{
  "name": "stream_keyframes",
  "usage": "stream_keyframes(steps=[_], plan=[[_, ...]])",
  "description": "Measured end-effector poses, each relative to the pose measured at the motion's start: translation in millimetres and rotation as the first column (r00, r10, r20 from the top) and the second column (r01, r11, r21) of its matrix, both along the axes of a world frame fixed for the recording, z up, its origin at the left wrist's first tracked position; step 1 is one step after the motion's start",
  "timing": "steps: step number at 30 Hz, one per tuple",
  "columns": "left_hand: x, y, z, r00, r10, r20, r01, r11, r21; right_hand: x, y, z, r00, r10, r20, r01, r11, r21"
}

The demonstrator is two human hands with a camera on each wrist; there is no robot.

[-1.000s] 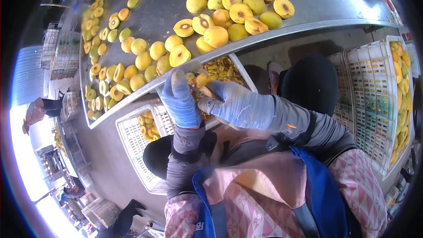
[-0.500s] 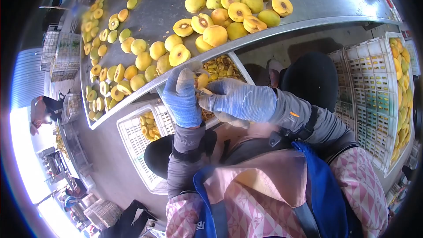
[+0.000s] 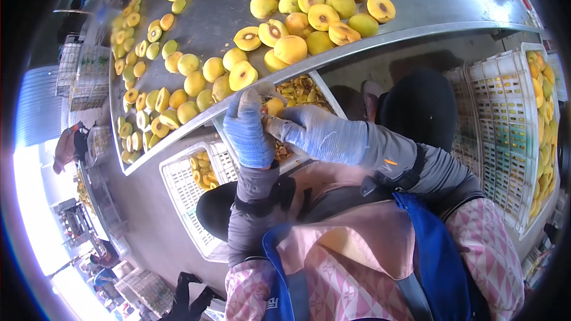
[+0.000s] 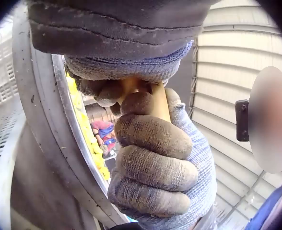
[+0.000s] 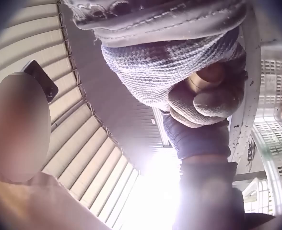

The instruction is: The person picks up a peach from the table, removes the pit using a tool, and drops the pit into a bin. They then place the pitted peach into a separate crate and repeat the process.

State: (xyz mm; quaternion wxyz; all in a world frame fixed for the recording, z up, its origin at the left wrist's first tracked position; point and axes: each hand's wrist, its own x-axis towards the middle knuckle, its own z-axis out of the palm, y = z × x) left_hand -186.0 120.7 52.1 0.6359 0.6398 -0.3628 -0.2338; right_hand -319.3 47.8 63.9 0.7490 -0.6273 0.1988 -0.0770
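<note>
Both hands wear blue knit gloves and meet beneath the table's front edge. A yellow peach (image 3: 274, 106) is held in my left hand (image 3: 246, 134), its thumb raised beside the fruit. From the right side, my right hand (image 3: 324, 135) comes close against the peach. Its curled fingers (image 4: 153, 139) grip a tool's wooden handle (image 4: 161, 103), whose round butt end (image 5: 211, 76) shows in the right wrist view. The tool's working end is hidden between the hands. Below them, a crate (image 3: 333, 102) holds brown and yellow fruit scraps.
A metal table (image 3: 416, 0) bears many halved peaches (image 3: 242, 75), some with pits showing. To the left stands a white crate (image 3: 172, 172) with peach pieces; at the right, a tall white crate (image 3: 502, 125) full of fruit. My knee (image 3: 419, 113) is beside the hands.
My hands stay together at the peach, with small shifts of the right hand and wrist. The left hand has moved slightly right. A person in the background at left has shifted.
</note>
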Motion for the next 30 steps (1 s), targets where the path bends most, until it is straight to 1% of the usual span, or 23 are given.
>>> stream_keyframes(steps=[1,2,4,6,7,9,11,13,14,15,16,17,18,19,20,21,23,24,25,26,28,29,30], plan=[[-3,-1,2,0.996,0.012,0.086,-0.01,1.0,-0.022,2,3,-4,1.0,0.003,0.003,-0.003,1.0,0.0],[-6,0,7,0.985,-0.014,-0.171,0.011,1.0,-0.017,4,8,-13,0.994,-0.07,0.084,0.069,0.997,0.014],[-5,0,5,0.971,0.011,-0.239,-0.014,1.0,-0.012,3,8,-17,0.976,-0.146,0.164,0.142,0.989,0.034],[-4,2,5,0.953,0.038,-0.302,-0.044,0.999,-0.013,0,-1,-13,0.997,0.036,0.073,-0.053,0.968,0.247],[-2,5,6,0.926,0.041,-0.374,-0.042,0.999,0.005,-4,-4,-4,0.996,0.04,0.079,-0.058,0.969,0.24],[4,9,6,0.897,0.049,-0.44,-0.045,0.999,0.02,-16,-11,14,0.983,0.185,-0.01,-0.147,0.81,0.567],[12,13,5,0.716,0.018,-0.698,-0.09,0.994,-0.067,-19,-11,12,0.978,0.207,-0.01,-0.175,0.851,0.495],[16,26,20,0.692,0.104,-0.715,-0.141,0.99,0.007,-9,-3,-3,0.972,0.233,0.003,-0.212,0.881,0.424],[22,38,26,0.771,0.113,-0.626,-0.093,0.994,0.065,-2,7,-22,0.99,0.092,0.111,-0.108,0.984,0.144],[31,47,32,0.841,0.108,-0.531,-0.052,0.991,0.119,2,11,-30,0.967,-0.015,0.256,0.052,0.989,-0.138],[52,61,17,0.86,0.102,-0.5,-0.113,0.994,0.009,-1,5,-16,0.983,0.04,0.179,0.009,0.964,-0.265],[63,78,19,0.894,0.235,-0.382,-0.236,0.971,0.043,-4,4,-16,0.98,0.048,0.194,0.007,0.962,-0.274],[79,96,31,0.956,0.218,-0.196,-0.198,0.973,0.116,-10,5,-17,0.996,0.063,0.069,-0.026,0.894,-0.447],[83,107,56,0.977,0.173,0.122,-0.199,0.946,0.255,-13,8,-18,0.997,0.051,-0.06,-0.077,0.796,-0.6],[121,134,42,0.891,0.08,0.447,-0.219,0.938,0.267,-14,9,-5,0.98,0.053,-0.192,-0.169,0.727,-0.665],[149,155,32,0.794,0.04,0.606,-0.282,0.908,0.31,-14,10,-4,0.981,0.057,-0.185,-0.168,0.724,-0.669],[176,176,48,0.904,0.028,0.427,-0.365,0.57,0.736,-13,11,-2,0.941,0.066,-0.331,-0.303,0.602,-0.739],[180,173,52,0.9,0.035,0.434,-0.374,0.573,0.73,-12,12,3,0.95,0.061,-0.308,-0.282,0.596,-0.752],[184,166,58,0.782,-0.204,0.588,-0.438,0.491,0.753,-11,13,7,0.952,0.066,-0.3,-0.28,0.589,-0.758],[191,158,61,0.604,-0.442,0.663,-0.518,0.415,0.748,-11,14,10,0.952,0.081,-0.294,-0.284,0.592,-0.754],[198,113,69,0.718,-0.237,0.654,-0.483,0.508,0.714,-8,14,7,0.953,0.098,-0.288,-0.287,0.601,-0.746],[212,92,65,0.743,-0.205,0.637,-0.403,0.623,0.671,-7,13,7,0.953,0.1,-0.286,-0.288,0.595,-0.751],[226,69,54,0.683,-0.192,0.705,-0.395,0.714,0.577,-6,11,7,0.956,0.099,-0.278,-0.28,0.598,-0.751]])
